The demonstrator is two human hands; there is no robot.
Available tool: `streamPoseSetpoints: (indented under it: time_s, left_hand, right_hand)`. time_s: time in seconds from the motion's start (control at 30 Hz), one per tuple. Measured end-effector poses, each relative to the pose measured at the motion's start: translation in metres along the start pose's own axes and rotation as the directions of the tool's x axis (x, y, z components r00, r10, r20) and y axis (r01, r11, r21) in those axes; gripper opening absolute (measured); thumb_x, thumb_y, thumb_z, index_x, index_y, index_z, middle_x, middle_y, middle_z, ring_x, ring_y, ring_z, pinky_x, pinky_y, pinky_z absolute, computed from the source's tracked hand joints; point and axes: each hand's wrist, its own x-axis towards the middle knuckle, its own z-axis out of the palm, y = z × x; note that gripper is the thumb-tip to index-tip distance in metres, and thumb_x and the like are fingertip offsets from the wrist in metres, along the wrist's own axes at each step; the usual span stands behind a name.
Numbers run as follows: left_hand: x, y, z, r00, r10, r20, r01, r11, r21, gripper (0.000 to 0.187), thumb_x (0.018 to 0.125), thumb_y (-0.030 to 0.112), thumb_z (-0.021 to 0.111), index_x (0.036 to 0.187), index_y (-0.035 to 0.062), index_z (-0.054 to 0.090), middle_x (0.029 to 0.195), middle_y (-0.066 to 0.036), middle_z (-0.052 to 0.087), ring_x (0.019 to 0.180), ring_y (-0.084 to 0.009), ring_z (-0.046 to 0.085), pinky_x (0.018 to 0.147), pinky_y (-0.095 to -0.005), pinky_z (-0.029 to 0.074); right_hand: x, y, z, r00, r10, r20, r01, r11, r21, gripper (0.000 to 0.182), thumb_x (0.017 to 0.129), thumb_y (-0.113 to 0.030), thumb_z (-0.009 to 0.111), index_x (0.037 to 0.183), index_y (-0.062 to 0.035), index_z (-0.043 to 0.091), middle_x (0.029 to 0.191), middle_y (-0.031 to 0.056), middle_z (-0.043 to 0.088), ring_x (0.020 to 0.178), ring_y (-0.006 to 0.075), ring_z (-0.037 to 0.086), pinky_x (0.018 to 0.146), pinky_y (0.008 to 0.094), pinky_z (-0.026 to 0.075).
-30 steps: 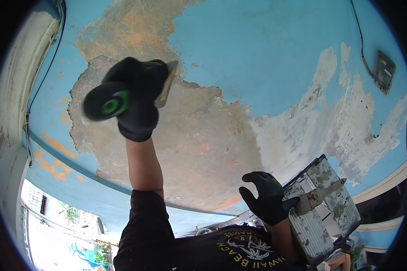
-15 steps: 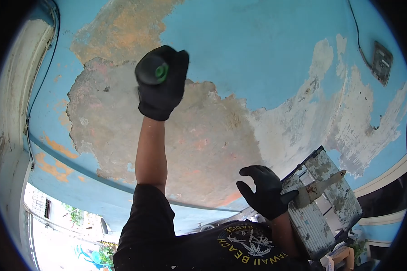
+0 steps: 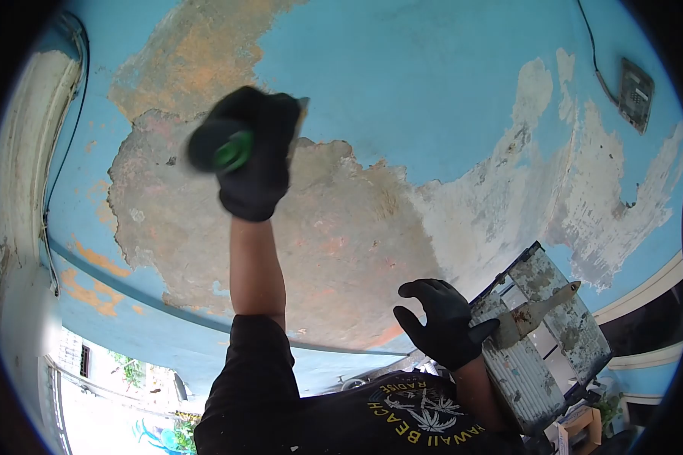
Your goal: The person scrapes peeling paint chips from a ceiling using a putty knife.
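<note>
My left hand (image 3: 254, 155), in a black glove, is raised in front of the patchy wall (image 3: 341, 220) and closed round a tool with a round black and green end (image 3: 233, 152). A thin edge shows beyond its fingers; the rest of the tool is hidden and blurred. My right hand (image 3: 442, 322), also gloved in black, is low at the right with its fingers apart and curved, holding nothing visible. One finger reaches toward a worn paint brush (image 3: 535, 312) lying across a spattered stepped platform (image 3: 524, 379).
Bare grey plaster and blue paint cover the wall. A dirty grey box (image 3: 635, 95) with a cable (image 3: 588, 34) is at the upper right. Another dark cable (image 3: 74, 136) runs down the left side. Behind the platform stands a cardboard box (image 3: 582, 428).
My left hand has moved left and slightly down with the tool, which has turned so that a thin edge shows. My right hand has hardly moved.
</note>
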Motion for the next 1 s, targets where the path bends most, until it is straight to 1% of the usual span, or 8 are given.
streamPoseSetpoints:
  time_s: [0.13, 0.2, 0.33, 0.5, 0.63, 0.77, 0.9, 1.0]
  left_hand:
    - [-0.018, -0.014, 0.000, 0.950, -0.309, -0.046, 0.256, 0.854, -0.454, 0.016, 0.087, -0.001, 0.056, 0.100, 0.0001, 0.066, 0.101, -0.009, 0.067, 0.093, -0.0245, 0.065, 0.080, -0.0343, 0.052]
    - [-0.039, -0.023, 0.008, 0.978, -0.109, 0.176, 0.076, 0.980, 0.184, 0.019, 0.089, 0.005, 0.061, 0.108, 0.0000, 0.065, 0.104, -0.010, 0.067, 0.098, -0.0222, 0.065, 0.085, -0.0335, 0.051]
    - [-0.060, 0.047, -0.001, 0.932, -0.294, 0.214, 0.359, 0.833, -0.421, 0.027, 0.089, 0.010, 0.070, 0.112, -0.0021, 0.064, 0.101, -0.012, 0.067, 0.094, -0.0210, 0.066, 0.086, -0.0355, 0.052]
    - [-0.101, 0.142, 0.013, 0.600, -0.381, 0.703, 0.664, 0.728, -0.172, 0.034, 0.084, 0.021, 0.073, 0.109, 0.0019, 0.060, 0.091, -0.017, 0.065, 0.082, -0.0315, 0.065, 0.076, -0.0429, 0.052]
    - [-0.188, 0.201, 0.048, 0.800, -0.431, 0.416, 0.569, 0.765, -0.302, 0.033, 0.080, 0.019, 0.073, 0.107, 0.0046, 0.061, 0.092, -0.015, 0.065, 0.083, -0.0345, 0.064, 0.073, -0.0444, 0.052]
    - [-0.185, 0.191, 0.022, 0.519, -0.516, 0.681, 0.779, 0.614, -0.129, 0.044, 0.079, 0.024, 0.076, 0.115, 0.0044, 0.059, 0.104, -0.016, 0.065, 0.096, -0.0358, 0.065, 0.082, -0.0428, 0.053]
    - [-0.175, 0.153, -0.024, 0.442, -0.743, 0.503, 0.888, 0.442, -0.129, 0.058, 0.079, 0.031, 0.080, 0.123, 0.0027, 0.056, 0.120, -0.017, 0.060, 0.113, -0.0327, 0.060, 0.097, -0.0419, 0.048]
    - [-0.211, 0.109, -0.056, 0.398, -0.892, 0.216, 0.917, 0.390, -0.076, 0.037, 0.082, 0.019, 0.079, 0.110, 0.0034, 0.062, 0.098, -0.010, 0.069, 0.088, -0.0200, 0.068, 0.076, -0.0305, 0.054]
  right_hand:
    - [0.002, -0.001, -0.002, 1.000, -0.003, -0.002, 0.003, 1.000, 0.028, 0.024, 0.080, -0.014, 0.076, 0.100, -0.0054, 0.066, 0.097, 0.0138, 0.069, 0.094, 0.0342, 0.066, 0.082, 0.0419, 0.052]
    - [-0.002, 0.000, 0.000, 1.000, -0.009, 0.002, 0.009, 1.000, 0.013, 0.025, 0.080, -0.013, 0.076, 0.101, -0.0051, 0.066, 0.098, 0.0137, 0.069, 0.095, 0.0339, 0.066, 0.083, 0.0411, 0.053]
    - [0.003, -0.004, 0.000, 0.998, -0.057, -0.024, 0.058, 0.997, 0.056, 0.048, 0.077, -0.019, 0.078, 0.119, -0.0023, 0.061, 0.115, 0.0156, 0.065, 0.106, 0.0320, 0.065, 0.089, 0.0389, 0.052]
    - [0.001, -0.012, -0.010, 0.997, -0.075, -0.015, 0.074, 0.917, 0.392, 0.096, 0.067, -0.034, 0.088, 0.144, -0.0013, 0.040, 0.141, 0.0174, 0.049, 0.125, 0.0299, 0.053, 0.095, 0.0411, 0.049]
    - [-0.013, -0.011, 0.027, 0.970, 0.240, 0.026, -0.205, 0.762, 0.615, 0.048, 0.093, -0.014, 0.065, 0.134, 0.0039, 0.050, 0.128, 0.0145, 0.060, 0.116, 0.0208, 0.058, 0.096, 0.0343, 0.048]
    - [0.000, -0.009, 0.053, 0.958, 0.288, 0.008, -0.231, 0.750, 0.620, 0.029, 0.097, -0.008, 0.059, 0.125, 0.0004, 0.056, 0.118, 0.0140, 0.065, 0.104, 0.0179, 0.063, 0.090, 0.0324, 0.051]
    - [0.038, 0.001, 0.063, 0.872, 0.484, -0.078, -0.245, 0.567, 0.786, 0.013, 0.098, -0.014, 0.061, 0.108, -0.0057, 0.057, 0.098, 0.0121, 0.069, 0.079, 0.0168, 0.065, 0.070, 0.0324, 0.053]
    - [0.088, 0.007, 0.059, 0.900, 0.263, -0.348, 0.223, 0.408, 0.885, 0.016, 0.096, -0.018, 0.063, 0.088, -0.0101, 0.051, 0.065, 0.0034, 0.051, 0.053, 0.0134, 0.049, 0.049, 0.0302, 0.041]
